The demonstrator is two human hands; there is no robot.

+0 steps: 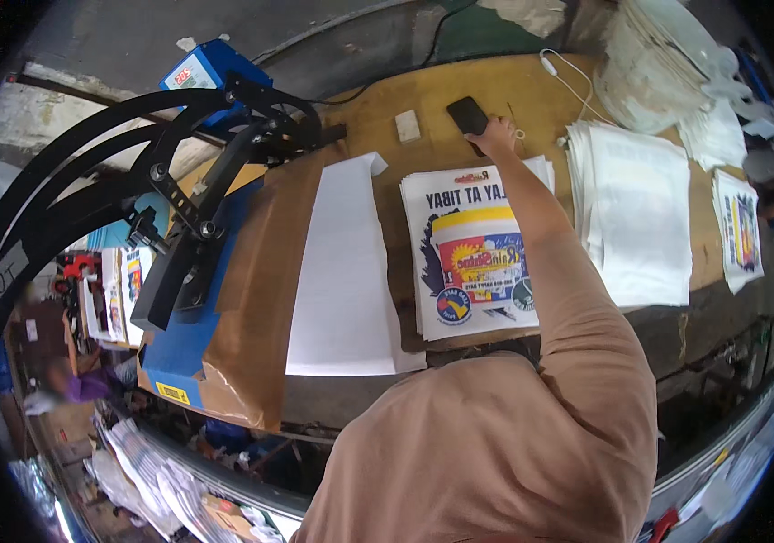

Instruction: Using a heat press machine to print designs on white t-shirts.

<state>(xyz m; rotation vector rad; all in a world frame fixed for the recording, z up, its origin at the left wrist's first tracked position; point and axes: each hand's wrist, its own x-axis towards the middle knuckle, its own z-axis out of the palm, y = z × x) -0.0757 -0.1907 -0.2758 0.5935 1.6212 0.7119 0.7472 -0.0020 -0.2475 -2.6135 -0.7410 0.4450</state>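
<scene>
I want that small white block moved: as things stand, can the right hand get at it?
Probably yes. The right hand rests at the black phone, and the white block lies just to its left on bare wooden tabletop, with nothing between them.

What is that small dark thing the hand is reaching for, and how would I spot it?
Find the wooden table and its stack of printed sheets. Just beyond it, the right hand touches a phone: the only flat black slab there, beside a pale little block.
</scene>
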